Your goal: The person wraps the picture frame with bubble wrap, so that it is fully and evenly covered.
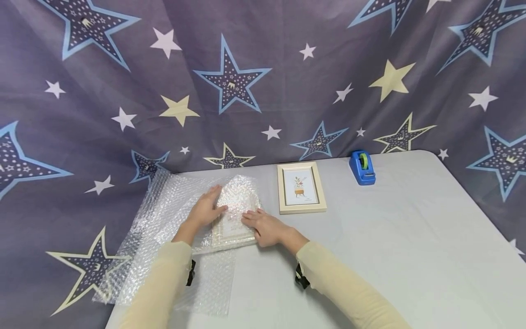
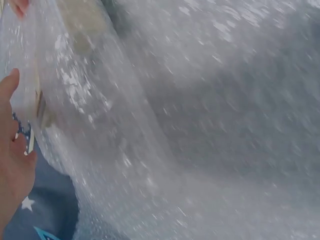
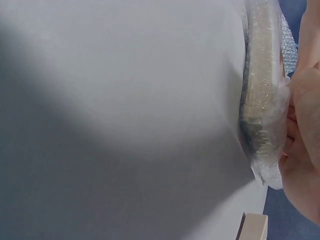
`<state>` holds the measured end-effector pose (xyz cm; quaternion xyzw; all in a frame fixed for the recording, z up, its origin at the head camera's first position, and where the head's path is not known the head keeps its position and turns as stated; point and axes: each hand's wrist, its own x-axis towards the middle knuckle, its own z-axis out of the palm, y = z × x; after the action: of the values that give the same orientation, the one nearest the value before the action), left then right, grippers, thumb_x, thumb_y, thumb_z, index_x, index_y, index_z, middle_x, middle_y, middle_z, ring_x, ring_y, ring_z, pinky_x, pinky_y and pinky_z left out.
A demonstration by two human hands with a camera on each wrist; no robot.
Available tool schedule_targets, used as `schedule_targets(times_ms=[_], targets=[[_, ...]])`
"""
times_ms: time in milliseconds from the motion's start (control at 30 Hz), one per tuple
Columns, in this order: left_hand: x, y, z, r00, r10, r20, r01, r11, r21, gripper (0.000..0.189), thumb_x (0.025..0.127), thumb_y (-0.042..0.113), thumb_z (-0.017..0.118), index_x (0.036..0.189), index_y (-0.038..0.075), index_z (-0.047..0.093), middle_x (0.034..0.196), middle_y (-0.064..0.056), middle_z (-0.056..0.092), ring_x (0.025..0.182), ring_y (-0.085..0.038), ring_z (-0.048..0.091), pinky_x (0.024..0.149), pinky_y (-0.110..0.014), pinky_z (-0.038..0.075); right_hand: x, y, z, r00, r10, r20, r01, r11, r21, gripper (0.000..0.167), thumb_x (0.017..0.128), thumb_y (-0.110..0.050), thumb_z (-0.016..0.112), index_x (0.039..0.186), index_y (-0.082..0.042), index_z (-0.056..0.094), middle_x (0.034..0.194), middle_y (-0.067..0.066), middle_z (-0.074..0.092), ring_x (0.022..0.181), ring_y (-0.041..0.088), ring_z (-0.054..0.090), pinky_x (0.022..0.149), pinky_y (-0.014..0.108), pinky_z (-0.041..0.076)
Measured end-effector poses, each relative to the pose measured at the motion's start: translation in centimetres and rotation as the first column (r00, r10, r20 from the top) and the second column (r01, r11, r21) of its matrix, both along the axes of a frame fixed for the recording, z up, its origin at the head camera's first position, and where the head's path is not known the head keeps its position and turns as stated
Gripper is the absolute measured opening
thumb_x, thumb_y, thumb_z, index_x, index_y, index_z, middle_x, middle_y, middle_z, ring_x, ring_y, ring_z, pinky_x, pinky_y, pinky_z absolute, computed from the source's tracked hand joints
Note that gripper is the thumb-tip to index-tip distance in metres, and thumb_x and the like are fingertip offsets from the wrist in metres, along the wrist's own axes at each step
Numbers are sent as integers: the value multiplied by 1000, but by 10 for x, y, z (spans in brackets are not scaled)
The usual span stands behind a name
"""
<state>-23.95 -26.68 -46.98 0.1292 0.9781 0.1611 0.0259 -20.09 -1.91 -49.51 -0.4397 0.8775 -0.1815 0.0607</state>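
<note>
A picture frame (image 1: 234, 226) in bubble wrap lies on the table, its pale border showing through the film. My left hand (image 1: 204, 209) rests along its left side, fingers pointing away and thumb reaching over the wrap. From the right, my right hand (image 1: 266, 227) lays its fingers across the wrapped frame near its right edge. Loose bubble wrap (image 1: 164, 210) spreads left from under the left hand. The left wrist view is mostly filled by this film, with part of the left hand (image 2: 15, 165) at its edge. In the right wrist view, the right hand (image 3: 305, 130) is against the wrapped side.
An unwrapped picture frame (image 1: 281, 189) with a potted-plant print lies behind the right hand. Farther right, a blue tape dispenser (image 1: 363, 171) with green inside stands near the back edge. The bubble wrap hangs past the table's left edge. A star-patterned curtain (image 1: 279, 109) rises behind the table.
</note>
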Motion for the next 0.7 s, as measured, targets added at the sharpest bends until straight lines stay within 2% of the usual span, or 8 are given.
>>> schedule_targets(times_ms=[167, 333, 467, 533, 600, 700], targets=[[12, -15, 4, 996, 78, 43, -80, 996, 47, 72, 94, 35, 58, 150, 2, 27, 156, -24, 27, 145, -43, 24, 119, -59, 21, 0, 0, 0, 1000, -5, 16, 5, 1000, 5, 58, 86, -5, 47, 143, -5, 43, 153, 10, 40, 145, 26, 34, 124, 45, 19], [26, -36, 11, 975, 196, 100, -200, 979, 30, 70, 97, 37, 52, 149, -1, 27, 154, -28, 26, 143, -47, 25, 118, -60, 22, 0, -1, 0, 1000, 0, 28, 0, 1000, 10, 59, 86, -5, 46, 144, -4, 42, 154, 10, 39, 146, 27, 33, 125, 45, 18], [37, -57, 17, 933, 322, 162, -315, 947, -66, 68, 98, 38, 48, 147, -4, 27, 148, -31, 35, 135, -50, 35, 112, -61, 32, -1, -1, 1, 1000, -4, 29, 4, 1000, 9, 59, 85, -4, 47, 144, -4, 42, 154, 10, 39, 146, 26, 33, 125, 44, 17], [43, -66, 22, 900, 385, 206, -365, 922, -129, 68, 97, 38, 47, 145, -7, 29, 144, -33, 39, 130, -52, 40, 107, -62, 38, -2, -1, 1, 1000, -5, 29, 5, 1000, 6, 59, 85, -4, 47, 144, -5, 42, 154, 10, 39, 146, 26, 33, 125, 44, 18], [48, -75, 24, 868, 436, 236, -400, 897, -187, 67, 96, 38, 47, 142, -9, 32, 139, -34, 44, 125, -53, 45, 100, -62, 44, -2, -1, 0, 1000, -5, 27, 5, 1000, 7, 59, 85, -4, 46, 144, -5, 42, 153, 10, 39, 146, 26, 33, 125, 44, 18], [56, -86, 26, 833, 488, 261, -436, 869, -235, 65, 95, 38, 47, 135, -12, 39, 132, -36, 48, 118, -54, 49, 92, -61, 49, -2, -1, -1, 1000, -4, 28, 3, 1000, 3, 59, 85, -3, 46, 143, -4, 43, 153, 11, 40, 145, 27, 33, 125, 45, 19]])
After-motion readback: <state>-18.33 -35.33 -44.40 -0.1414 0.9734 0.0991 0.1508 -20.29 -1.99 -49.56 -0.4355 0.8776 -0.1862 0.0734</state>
